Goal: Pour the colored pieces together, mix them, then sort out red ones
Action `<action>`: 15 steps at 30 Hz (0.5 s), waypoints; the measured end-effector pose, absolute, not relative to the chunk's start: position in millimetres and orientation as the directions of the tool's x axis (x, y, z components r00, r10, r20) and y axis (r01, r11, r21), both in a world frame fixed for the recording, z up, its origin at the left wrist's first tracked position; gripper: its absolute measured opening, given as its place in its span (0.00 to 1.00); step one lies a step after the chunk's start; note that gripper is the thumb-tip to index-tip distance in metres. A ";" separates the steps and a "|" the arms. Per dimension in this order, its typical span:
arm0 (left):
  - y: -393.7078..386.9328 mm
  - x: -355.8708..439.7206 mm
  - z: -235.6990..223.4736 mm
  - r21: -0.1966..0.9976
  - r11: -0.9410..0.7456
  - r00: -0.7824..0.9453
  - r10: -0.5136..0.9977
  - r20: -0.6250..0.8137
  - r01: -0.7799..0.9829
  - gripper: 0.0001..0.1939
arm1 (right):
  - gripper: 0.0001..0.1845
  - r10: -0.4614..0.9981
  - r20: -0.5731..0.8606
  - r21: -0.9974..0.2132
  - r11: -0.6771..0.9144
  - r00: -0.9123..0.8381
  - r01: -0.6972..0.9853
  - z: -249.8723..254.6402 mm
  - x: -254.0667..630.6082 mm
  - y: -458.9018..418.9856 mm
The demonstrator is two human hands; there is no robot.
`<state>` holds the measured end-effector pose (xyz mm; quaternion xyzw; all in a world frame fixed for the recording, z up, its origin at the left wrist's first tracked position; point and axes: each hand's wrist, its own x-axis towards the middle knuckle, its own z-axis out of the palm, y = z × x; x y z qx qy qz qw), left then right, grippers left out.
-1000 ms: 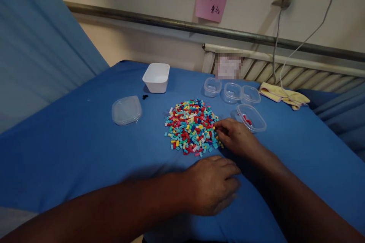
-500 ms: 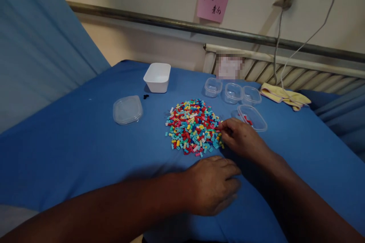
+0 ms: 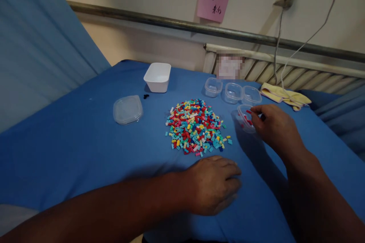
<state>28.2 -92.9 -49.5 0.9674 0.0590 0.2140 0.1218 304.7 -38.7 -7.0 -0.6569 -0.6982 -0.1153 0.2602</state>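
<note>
Between thumb and fingers my right hand (image 3: 273, 127) pinches a small red building brick (image 3: 248, 111). It hovers over a clear plastic tub (image 3: 245, 129) in which several red bricks show; the hand hides part of that tub. A pile of small mixed-colour building bricks (image 3: 194, 127) lies on the blue cloth, left of my right hand. My left hand (image 3: 215, 186) rests palm down on the cloth, just in front of the pile, fingers loosely bent and slightly apart. I see nothing held in it.
Behind stand three clear tubs (image 3: 213, 88) and a white bin (image 3: 157, 78). Clear lids (image 3: 127, 110) and a small black item (image 3: 146, 96) lie to the left. A yellow cloth (image 3: 285, 96) sits at the far right, near a hanging cable (image 3: 276, 45) and the radiator (image 3: 262, 66).
My right hand has moved right, from the pile's edge to above the tub, carrying a red brick. A few bricks at the pile's right edge now show. The left hand stays put.
</note>
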 end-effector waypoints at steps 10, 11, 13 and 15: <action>-92.8 31.3 -48.0 0.276 -0.959 0.903 0.175 0.392 0.066 0.13 | 0.13 0.799 0.329 -0.299 0.593 -0.503 0.748 -33.4 241.9 -47.7; -93.4 31.5 -48.4 0.278 -0.958 0.903 0.175 0.391 0.066 0.12 | 0.14 0.811 0.319 -0.307 0.578 -0.490 0.756 -37.5 240.1 -46.1; -94.9 32.1 -49.5 0.281 -0.957 0.905 0.177 0.386 0.068 0.12 | 0.15 0.823 0.326 -0.333 0.561 -0.466 0.758 -43.6 240.4 -42.0; -95.1 32.6 -49.6 0.277 -0.958 0.906 0.180 0.382 0.074 0.11 | 0.14 0.820 0.330 -0.365 0.567 -0.467 0.738 -46.5 243.0 -38.6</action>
